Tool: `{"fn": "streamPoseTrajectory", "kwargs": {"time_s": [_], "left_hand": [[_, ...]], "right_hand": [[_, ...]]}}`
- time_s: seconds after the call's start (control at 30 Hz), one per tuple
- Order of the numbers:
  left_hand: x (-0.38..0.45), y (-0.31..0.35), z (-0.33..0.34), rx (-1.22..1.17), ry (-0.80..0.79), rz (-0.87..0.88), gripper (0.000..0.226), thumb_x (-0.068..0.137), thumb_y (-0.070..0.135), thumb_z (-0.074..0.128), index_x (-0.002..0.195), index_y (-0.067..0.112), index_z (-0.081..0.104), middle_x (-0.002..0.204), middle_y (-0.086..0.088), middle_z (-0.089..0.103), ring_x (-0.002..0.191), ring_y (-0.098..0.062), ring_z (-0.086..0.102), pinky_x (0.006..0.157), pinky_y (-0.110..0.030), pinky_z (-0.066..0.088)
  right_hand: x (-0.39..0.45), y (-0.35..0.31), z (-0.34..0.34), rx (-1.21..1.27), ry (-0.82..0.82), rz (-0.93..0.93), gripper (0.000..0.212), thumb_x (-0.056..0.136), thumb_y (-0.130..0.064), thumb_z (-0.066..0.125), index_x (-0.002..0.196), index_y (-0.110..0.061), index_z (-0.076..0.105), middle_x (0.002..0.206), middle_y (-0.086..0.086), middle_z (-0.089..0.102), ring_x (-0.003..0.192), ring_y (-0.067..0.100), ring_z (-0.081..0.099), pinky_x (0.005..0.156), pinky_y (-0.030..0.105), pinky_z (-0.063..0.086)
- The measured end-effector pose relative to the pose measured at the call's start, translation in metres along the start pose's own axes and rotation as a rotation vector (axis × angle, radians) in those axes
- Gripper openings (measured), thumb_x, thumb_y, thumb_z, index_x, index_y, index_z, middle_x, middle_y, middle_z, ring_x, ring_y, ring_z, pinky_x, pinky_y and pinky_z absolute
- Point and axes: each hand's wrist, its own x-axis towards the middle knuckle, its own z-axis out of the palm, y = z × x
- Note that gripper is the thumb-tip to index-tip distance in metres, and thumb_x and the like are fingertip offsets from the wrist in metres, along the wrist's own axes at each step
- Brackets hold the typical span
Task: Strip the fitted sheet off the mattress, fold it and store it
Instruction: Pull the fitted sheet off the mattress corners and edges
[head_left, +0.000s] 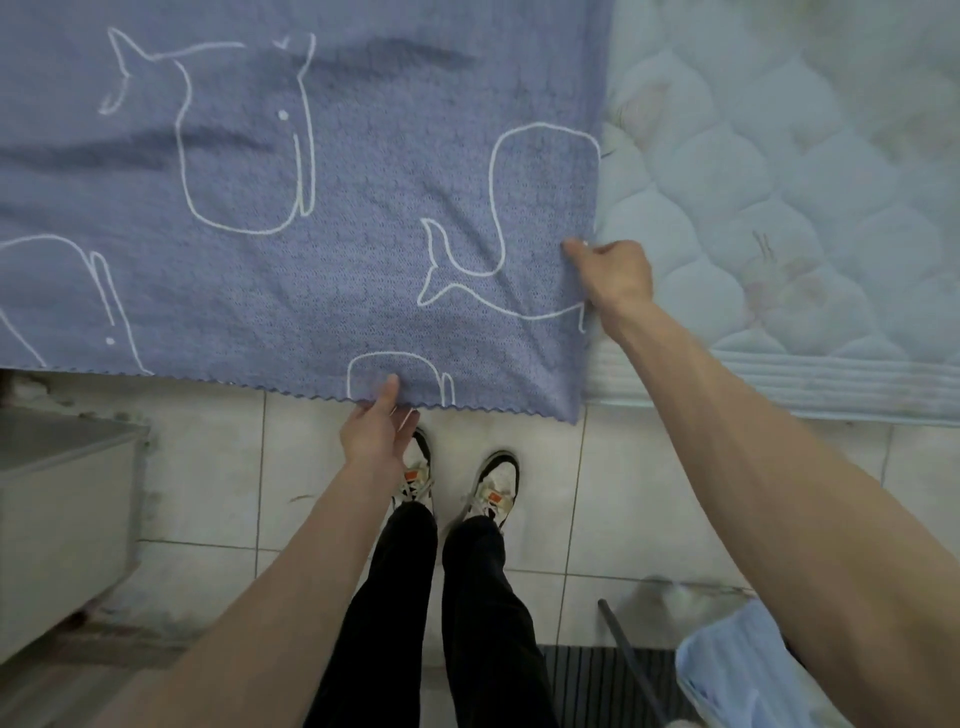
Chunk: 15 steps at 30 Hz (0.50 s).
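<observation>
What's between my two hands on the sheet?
In the head view, only blue sheet lies between the left hand on its hem and the right hand on its side edge: a whale print and the hanging corner.

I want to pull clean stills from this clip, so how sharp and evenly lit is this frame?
Head view: soft, even light, no glare; the blue sheet shows faint fold shadows. The right hand and left hand are slightly motion-blurred, the bare mattress looks soft. Wide-angle bending curves the floor tiles and stretches the forearms near the bottom edge.
</observation>
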Motion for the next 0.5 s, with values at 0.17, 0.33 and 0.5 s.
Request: {"fn": "streamPoseTrajectory", "kwargs": {"time_s": [0.17, 0.33, 0.5], "left_hand": [[-0.006, -0.011, 0.009, -0.027, 0.062, 0.011, 0.024, 0.099, 0.016, 0.063, 0.120, 0.003, 0.060, 0.105, -0.010, 0.069, 0.092, -0.021, 0.067, 0.099, -0.038, 0.054], [-0.013, -0.020, 0.014, -0.059, 0.018, -0.023, 0.034, 0.102, 0.019, 0.060, 0.131, 0.003, 0.059, 0.120, -0.011, 0.069, 0.107, -0.025, 0.067, 0.095, -0.036, 0.054], [-0.016, -0.034, 0.023, -0.017, -0.139, -0.125, 0.031, 0.093, 0.020, 0.072, 0.122, 0.012, 0.065, 0.106, -0.001, 0.076, 0.108, -0.020, 0.068, 0.094, -0.034, 0.056]], "right_hand": [[0.005, 0.017, -0.021, 0.281, -0.102, 0.013, 0.036, 0.084, -0.028, 0.079, 0.058, -0.021, 0.054, 0.059, -0.003, 0.054, 0.057, 0.013, 0.046, 0.059, 0.030, 0.039], [0.002, 0.019, -0.031, 0.159, -0.119, -0.031, 0.031, 0.088, -0.030, 0.074, 0.065, -0.022, 0.055, 0.066, -0.003, 0.058, 0.067, 0.019, 0.054, 0.068, 0.038, 0.047], [-0.004, 0.009, -0.041, 0.233, -0.441, 0.075, 0.014, 0.082, -0.020, 0.082, 0.089, -0.016, 0.071, 0.088, 0.002, 0.075, 0.071, 0.015, 0.071, 0.063, 0.030, 0.061]]}}
